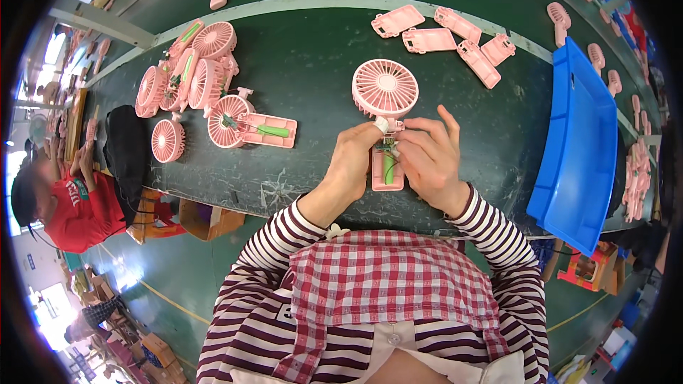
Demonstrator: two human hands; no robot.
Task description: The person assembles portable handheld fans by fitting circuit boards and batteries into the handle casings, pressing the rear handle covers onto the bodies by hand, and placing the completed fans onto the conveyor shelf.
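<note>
Head view: a pink fan (385, 87) lies on the green counter (306, 85) straight in front of the person, its round head pointing away and its handle toward the body.
Opened handle: a green battery (389, 168) sits in the pink shell, with a small circuit board (386, 145) and thin wires near the neck.
Left hand (348, 160): grip closed on the fan beside its neck, a white wrap (382, 125) showing at a fingertip.
Right hand (432, 160): fingers bent in close to the board and neck, one finger raised; cannot tell whether this grip pinches a wire or only rests there.
Left of the hands: an open fan (228, 112) with its own green battery, and just beyond it a heap of pink fans (215, 41), overlapping.
Far side: five loose pink covers (430, 40), grouped right of the fan's head.
Right end: a long blue tray (578, 146).
Past the pale rail (306, 3): more pink fans.
Further left: a co-worker in red (85, 210), hands raised.
</note>
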